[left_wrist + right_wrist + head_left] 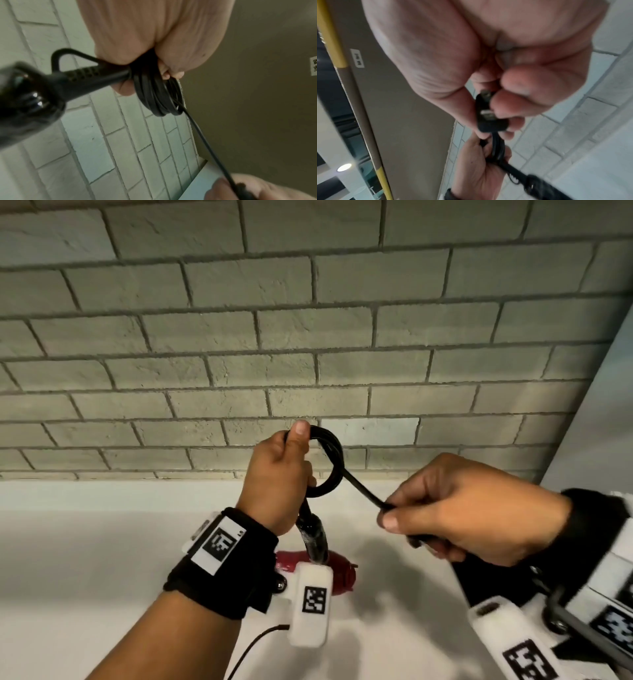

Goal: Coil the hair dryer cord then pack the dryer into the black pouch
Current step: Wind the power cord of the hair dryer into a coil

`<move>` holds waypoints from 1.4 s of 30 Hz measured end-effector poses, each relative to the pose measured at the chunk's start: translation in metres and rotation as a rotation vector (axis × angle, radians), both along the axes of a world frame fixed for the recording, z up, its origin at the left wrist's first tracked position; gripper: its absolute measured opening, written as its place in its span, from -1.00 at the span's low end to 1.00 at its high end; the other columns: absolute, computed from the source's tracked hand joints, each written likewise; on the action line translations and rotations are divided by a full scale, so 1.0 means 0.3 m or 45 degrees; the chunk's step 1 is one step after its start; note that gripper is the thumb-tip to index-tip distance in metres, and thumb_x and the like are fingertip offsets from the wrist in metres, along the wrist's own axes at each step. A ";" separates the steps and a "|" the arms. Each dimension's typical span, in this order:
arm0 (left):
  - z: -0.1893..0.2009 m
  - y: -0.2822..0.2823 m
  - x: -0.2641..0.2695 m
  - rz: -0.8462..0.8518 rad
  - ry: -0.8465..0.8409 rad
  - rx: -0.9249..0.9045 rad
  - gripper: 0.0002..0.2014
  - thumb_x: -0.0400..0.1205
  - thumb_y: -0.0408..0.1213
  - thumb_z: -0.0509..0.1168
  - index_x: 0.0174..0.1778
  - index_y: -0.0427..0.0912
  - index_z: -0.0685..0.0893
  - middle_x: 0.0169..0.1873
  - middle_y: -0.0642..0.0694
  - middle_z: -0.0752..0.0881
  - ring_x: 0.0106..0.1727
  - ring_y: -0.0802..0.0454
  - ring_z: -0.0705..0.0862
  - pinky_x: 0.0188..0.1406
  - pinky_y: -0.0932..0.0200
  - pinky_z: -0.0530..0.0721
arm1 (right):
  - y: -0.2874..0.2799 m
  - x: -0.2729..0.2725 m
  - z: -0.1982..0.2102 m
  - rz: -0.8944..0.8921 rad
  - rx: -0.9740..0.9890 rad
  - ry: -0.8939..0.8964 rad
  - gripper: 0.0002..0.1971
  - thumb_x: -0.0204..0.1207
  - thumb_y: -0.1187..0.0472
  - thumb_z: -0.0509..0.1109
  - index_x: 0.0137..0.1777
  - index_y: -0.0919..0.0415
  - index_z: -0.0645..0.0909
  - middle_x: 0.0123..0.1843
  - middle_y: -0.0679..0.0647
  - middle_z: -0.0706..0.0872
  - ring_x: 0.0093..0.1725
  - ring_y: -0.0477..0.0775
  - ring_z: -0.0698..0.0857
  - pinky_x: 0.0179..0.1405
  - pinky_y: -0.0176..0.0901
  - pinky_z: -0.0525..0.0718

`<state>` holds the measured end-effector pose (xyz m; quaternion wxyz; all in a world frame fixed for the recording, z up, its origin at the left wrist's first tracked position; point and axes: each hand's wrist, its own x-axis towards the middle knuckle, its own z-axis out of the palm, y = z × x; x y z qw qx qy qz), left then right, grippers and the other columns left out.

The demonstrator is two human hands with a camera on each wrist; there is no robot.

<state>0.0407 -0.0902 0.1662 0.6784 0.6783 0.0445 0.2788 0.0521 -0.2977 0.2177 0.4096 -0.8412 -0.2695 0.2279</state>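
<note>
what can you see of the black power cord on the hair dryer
The flat black power cord leaves the dryer's ribbed strain relief and sits wound in several loops gripped by the left hand. One last straight length runs to the right hand, which pinches the black two-prong plug at its end.

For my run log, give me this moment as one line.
step: coiling cord | left hand: holds coiled cord loops at dryer handle | right hand: pinches plug | pouch: not seen
</note>
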 end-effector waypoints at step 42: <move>0.019 -0.147 0.008 -0.327 0.083 -0.491 -0.60 0.72 -0.07 0.18 -0.28 -0.34 0.55 -0.54 -0.10 0.60 -0.51 0.02 0.65 -0.45 0.12 0.71 | 0.162 0.060 -0.114 -0.346 0.987 0.435 -0.63 0.30 0.38 0.58 0.10 0.30 0.60 -0.22 0.20 0.74 -0.18 0.20 0.70 -0.11 0.11 0.48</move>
